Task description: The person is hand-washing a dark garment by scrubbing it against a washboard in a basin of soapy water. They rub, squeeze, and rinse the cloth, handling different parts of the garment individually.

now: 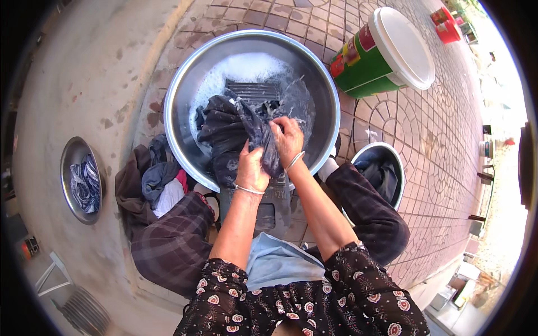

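A wide metal basin (323,126) stands before me, holding water with white suds (252,67) at its far side. A dark plastic washboard (277,210) leans in it, its near end over the rim and its ribbed part among the suds. Wet dark cloth (225,126) lies bunched over the board. My left hand (252,166) grips a twisted part of this cloth, thumb on top. Close by on the right, my right hand (288,136) has its fingers curled on the same cloth. Part of the cloth is hidden beneath my hands.
A green lidded bucket (365,63) stands at the far right. Nearer, a metal pail (401,172) holds dark cloth. Left of the basin lies a clothes pile (162,176); a small metal bowl (67,168) with striped cloth sits farther left. Tiled paving (424,122) stretches right.
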### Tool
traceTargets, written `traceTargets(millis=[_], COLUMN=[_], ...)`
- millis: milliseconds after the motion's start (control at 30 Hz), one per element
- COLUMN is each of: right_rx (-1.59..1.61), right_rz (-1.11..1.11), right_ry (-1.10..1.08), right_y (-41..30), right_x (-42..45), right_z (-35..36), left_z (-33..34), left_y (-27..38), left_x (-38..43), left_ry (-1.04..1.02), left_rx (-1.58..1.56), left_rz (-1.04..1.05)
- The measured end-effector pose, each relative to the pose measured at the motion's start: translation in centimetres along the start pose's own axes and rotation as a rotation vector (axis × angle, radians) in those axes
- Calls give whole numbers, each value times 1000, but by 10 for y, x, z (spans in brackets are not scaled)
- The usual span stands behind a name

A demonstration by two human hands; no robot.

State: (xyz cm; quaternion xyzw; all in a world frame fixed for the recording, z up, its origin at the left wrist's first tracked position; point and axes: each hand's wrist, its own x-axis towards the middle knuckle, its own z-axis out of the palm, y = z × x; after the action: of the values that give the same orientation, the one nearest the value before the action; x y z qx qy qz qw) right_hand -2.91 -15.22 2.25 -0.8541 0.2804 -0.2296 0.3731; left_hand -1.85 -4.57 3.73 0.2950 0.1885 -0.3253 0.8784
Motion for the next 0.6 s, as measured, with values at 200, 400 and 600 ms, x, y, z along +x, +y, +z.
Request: traceTargets(millis=[200,400,600], right_rx=[156,79,170], right_rz=[-31,154,-100], right_ry=[-177,-45,-208], right_y=[-82,-33,-90], right_x=[-89,-21,-87], right_z=[-13,-4,-6], left_z=[-41,13,-46], left_y=[32,-6,35], left_x=[3,-20,-4], left_ry=[97,122,146], left_rx=[143,96,285], left_rz=[17,53,5])
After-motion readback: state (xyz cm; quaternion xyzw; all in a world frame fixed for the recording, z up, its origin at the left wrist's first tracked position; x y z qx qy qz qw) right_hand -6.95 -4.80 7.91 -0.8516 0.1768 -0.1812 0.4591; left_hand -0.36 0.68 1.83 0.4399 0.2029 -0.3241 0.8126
